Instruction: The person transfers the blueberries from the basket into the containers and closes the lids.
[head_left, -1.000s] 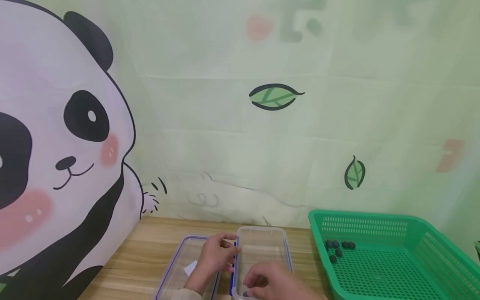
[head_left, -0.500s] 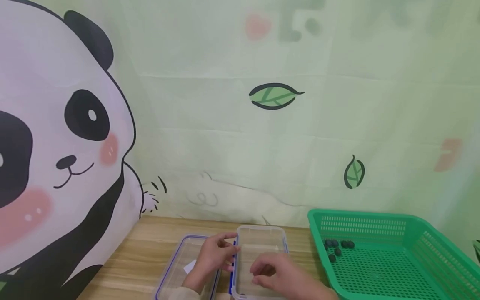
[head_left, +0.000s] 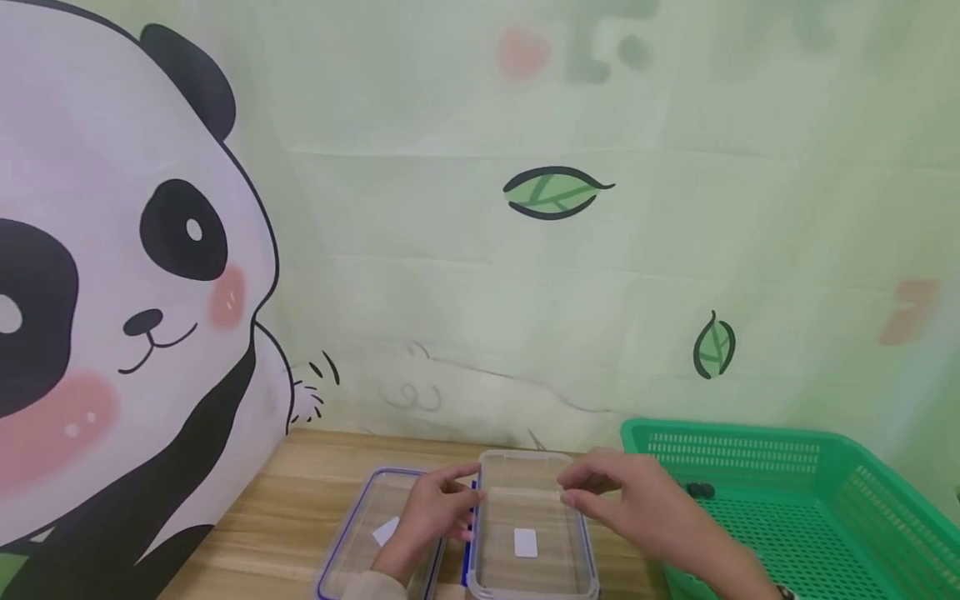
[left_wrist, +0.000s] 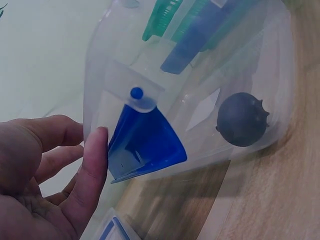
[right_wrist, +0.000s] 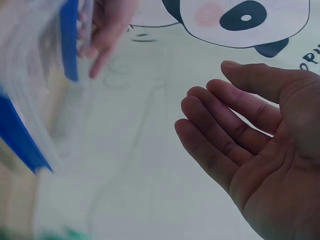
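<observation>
Nearest us on the counter [head_left: 258,525], we see a pale sleeve [head_left: 375,586] and, beside it, a clear plastic piece [head_left: 341,533] edged in blue. Just to its right lies a clear box [head_left: 534,579] with a white label [head_left: 526,542] and a blue latch [left_wrist: 147,137]; through its wall in the left wrist view we make out a single dark blueberry [left_wrist: 242,120] inside. The left hand [head_left: 435,508] rests its fingertips against the box's left side, its grip loose, with thumb and fingers apart. By the right edge we find the right hand [head_left: 641,500], its grip empty, fingers gently bent and the thumb well clear of them. Partly behind that arm stands a green basket [head_left: 750,431], where we can see a few dark berries [head_left: 701,490]. Farthest off, we face a pale green backdrop [head_left: 412,258] printed with a panda [head_left: 180,133] and leaves [head_left: 555,193].
</observation>
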